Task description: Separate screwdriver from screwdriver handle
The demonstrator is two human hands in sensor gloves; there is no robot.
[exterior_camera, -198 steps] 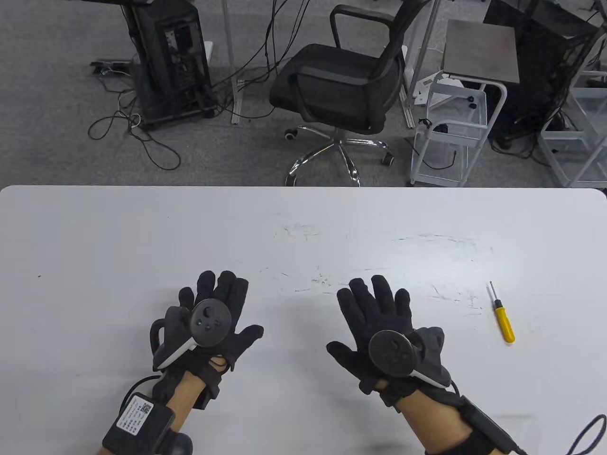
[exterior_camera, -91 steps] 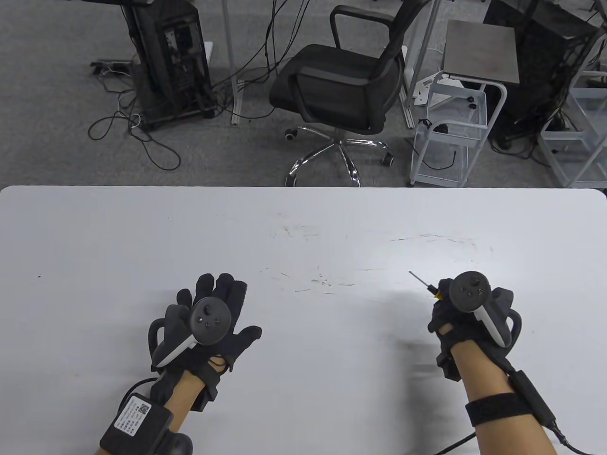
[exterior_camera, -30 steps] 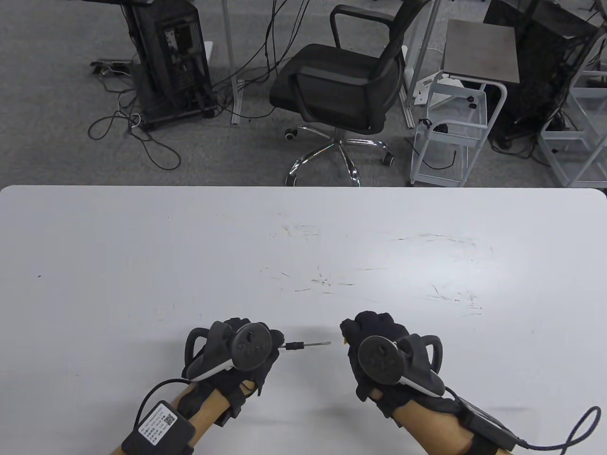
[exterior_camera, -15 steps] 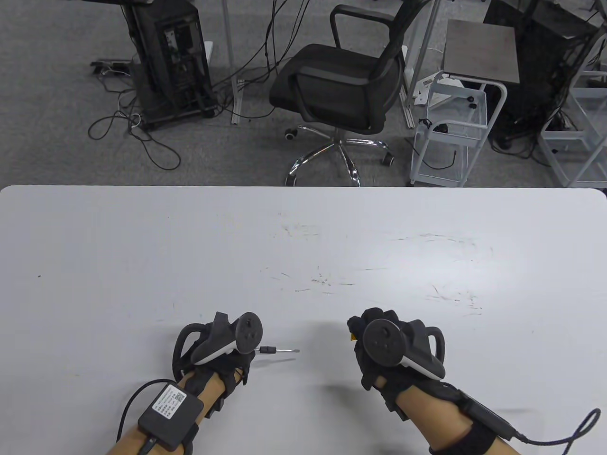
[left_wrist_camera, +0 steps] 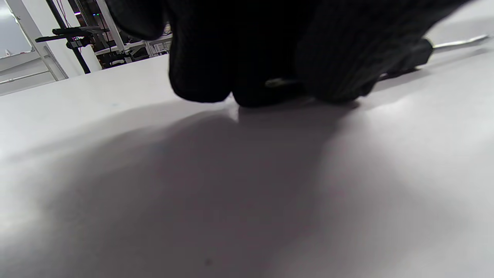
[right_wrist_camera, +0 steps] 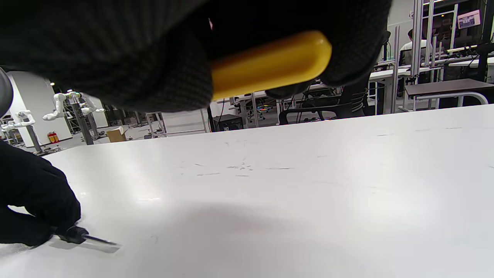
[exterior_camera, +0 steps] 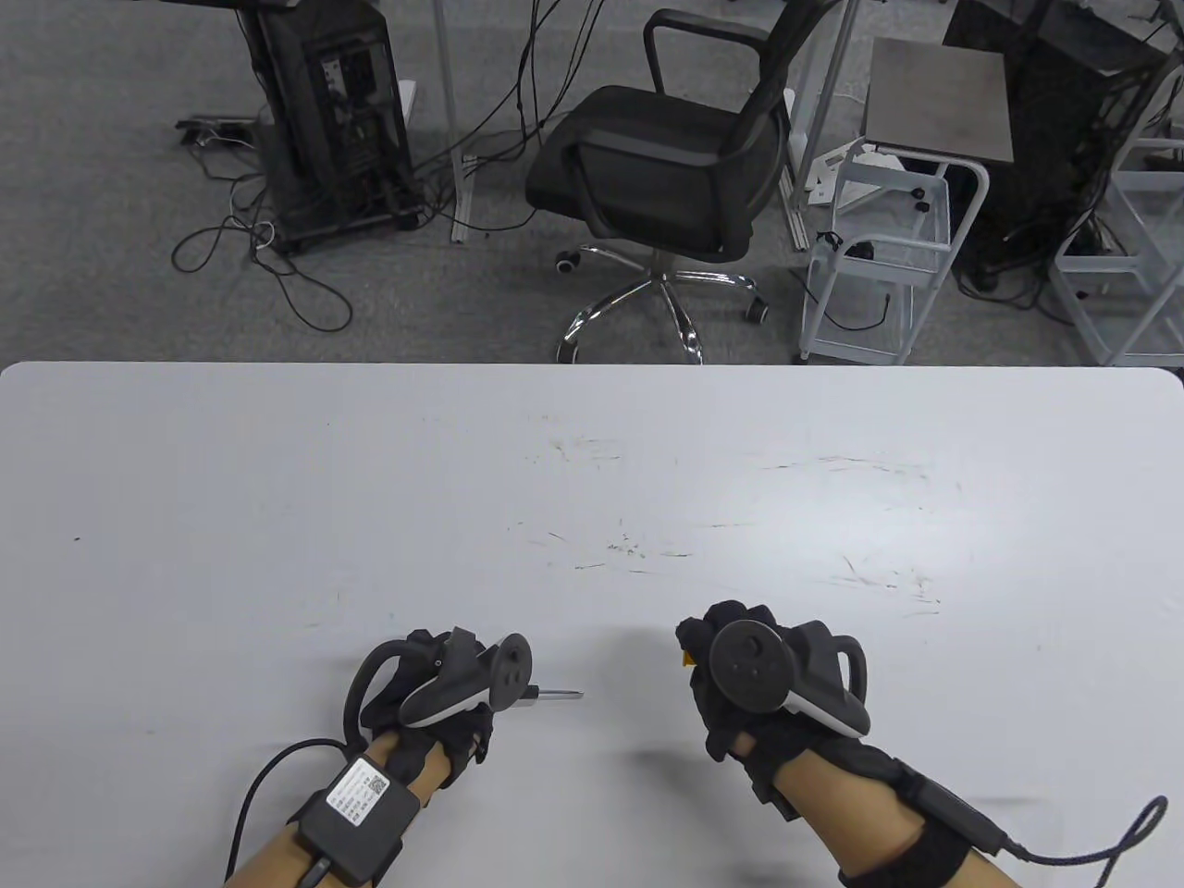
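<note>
The screwdriver is in two parts. My left hand (exterior_camera: 444, 684) holds the metal shaft (exterior_camera: 558, 693) low at the table, with its tip pointing right. In the left wrist view my curled fingers (left_wrist_camera: 270, 50) touch the table, and the shaft (left_wrist_camera: 459, 41) sticks out past its black collar. My right hand (exterior_camera: 731, 666) grips the yellow handle (exterior_camera: 687, 658) above the table; only its end shows in the table view. In the right wrist view the handle (right_wrist_camera: 270, 65) lies across my closed fingers, and the shaft (right_wrist_camera: 96, 240) lies far left by my left hand (right_wrist_camera: 34, 200).
The white table (exterior_camera: 592, 462) is scuffed in the middle. Beyond its far edge stand a black office chair (exterior_camera: 666, 176), a white wire cart (exterior_camera: 879, 268) and a computer tower (exterior_camera: 333, 120) with cables on the floor.
The hands drew apart, the shaft in my left and the yellow handle in my right. My left hand then dropped to the table and rolled over, hiding more of the shaft. My right hand held still.
</note>
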